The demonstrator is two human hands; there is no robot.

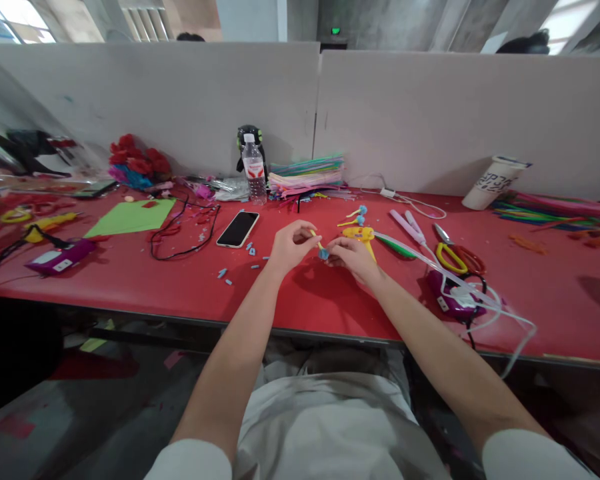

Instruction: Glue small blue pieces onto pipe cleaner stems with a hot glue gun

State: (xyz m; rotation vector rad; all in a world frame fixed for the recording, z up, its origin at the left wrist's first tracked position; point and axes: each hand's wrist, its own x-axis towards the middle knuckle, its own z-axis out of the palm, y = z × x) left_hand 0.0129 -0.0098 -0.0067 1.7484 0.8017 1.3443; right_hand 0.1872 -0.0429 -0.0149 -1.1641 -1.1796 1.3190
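Observation:
Between my two hands is a small blue flower-like piece (323, 254) on a short yellow stem (315, 235). The fingers of my left hand (295, 245) pinch the yellow stem from above. My right hand (353, 257) has its fingertips closed at the blue end; whether they grip the blue part itself or a tiny bit beside it I cannot make out. Just behind my right hand lies a yellow glue gun (360, 233), partly covered by it. Two similar blue pieces with yellow stems (360, 215) rest beyond it. Small blue scraps (223, 273) are scattered left of my left hand.
A phone (238, 229), a water bottle (254, 170) and a bundle of pipe cleaners (307, 175) are ahead and left. To the right are scissors (451, 257), a pink tool (409, 227), a purple power strip (455, 298) with cables and a leaning paper cup (495, 183). Green paper (130, 217) lies left.

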